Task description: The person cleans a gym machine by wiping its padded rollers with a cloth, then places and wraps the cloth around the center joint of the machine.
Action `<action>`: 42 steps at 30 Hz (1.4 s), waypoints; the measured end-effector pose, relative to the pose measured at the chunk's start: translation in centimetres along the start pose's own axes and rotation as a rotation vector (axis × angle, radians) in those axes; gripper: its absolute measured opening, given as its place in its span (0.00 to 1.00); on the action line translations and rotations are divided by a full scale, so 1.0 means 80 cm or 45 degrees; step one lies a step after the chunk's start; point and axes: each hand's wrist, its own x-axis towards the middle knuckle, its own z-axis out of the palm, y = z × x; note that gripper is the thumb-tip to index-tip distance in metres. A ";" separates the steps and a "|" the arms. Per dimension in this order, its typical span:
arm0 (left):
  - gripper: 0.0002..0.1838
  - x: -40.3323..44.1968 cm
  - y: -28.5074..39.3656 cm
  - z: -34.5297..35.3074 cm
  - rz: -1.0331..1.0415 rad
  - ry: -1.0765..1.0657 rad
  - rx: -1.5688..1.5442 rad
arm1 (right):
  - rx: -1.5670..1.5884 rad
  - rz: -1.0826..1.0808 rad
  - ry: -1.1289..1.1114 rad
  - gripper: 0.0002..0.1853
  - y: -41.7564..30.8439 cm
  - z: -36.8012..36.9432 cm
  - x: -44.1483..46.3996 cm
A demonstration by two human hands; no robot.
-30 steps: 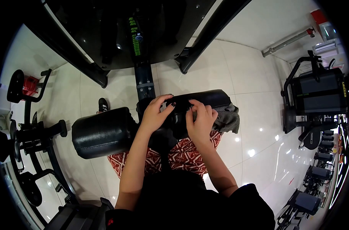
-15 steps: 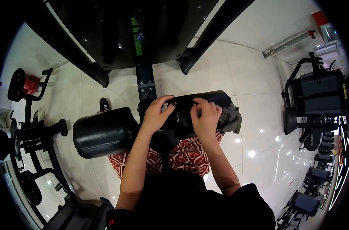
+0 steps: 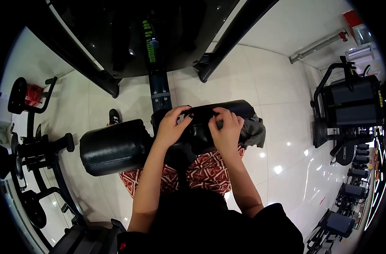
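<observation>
Your left hand [image 3: 171, 127] is at the inner end of the black, cylindrical, leather-look pad [image 3: 235, 108] right of the post, thumb and fingers apart; whether they grip anything, you cannot tell. Your right hand [image 3: 226, 129] is curled over the same pad, its fingertips too dark to show whether they pinch. Your right hand and the pad partly hide a crumpled grey cloth [image 3: 255, 132]. The pads cover part of your red-and-white patterned trousers [image 3: 207, 171].

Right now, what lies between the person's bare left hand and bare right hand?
In the head view, part of a black padded cylinder with a glossy cover lies between left hand and right hand.
</observation>
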 end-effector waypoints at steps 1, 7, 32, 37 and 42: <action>0.19 0.000 0.000 0.000 0.000 -0.004 0.017 | -0.001 0.020 0.003 0.10 0.002 -0.001 0.001; 0.19 -0.001 0.005 -0.003 -0.058 -0.026 0.017 | -0.070 -0.030 0.002 0.10 0.003 -0.002 0.003; 0.28 -0.001 0.002 -0.002 0.108 -0.050 0.129 | -0.026 -0.037 0.009 0.09 0.015 -0.007 0.006; 0.27 -0.001 0.008 -0.002 0.082 -0.051 0.130 | -0.028 -0.143 -0.042 0.10 0.005 -0.009 0.007; 0.27 -0.003 0.010 -0.002 0.059 -0.038 0.149 | 0.014 -0.034 -0.072 0.11 0.022 -0.015 0.011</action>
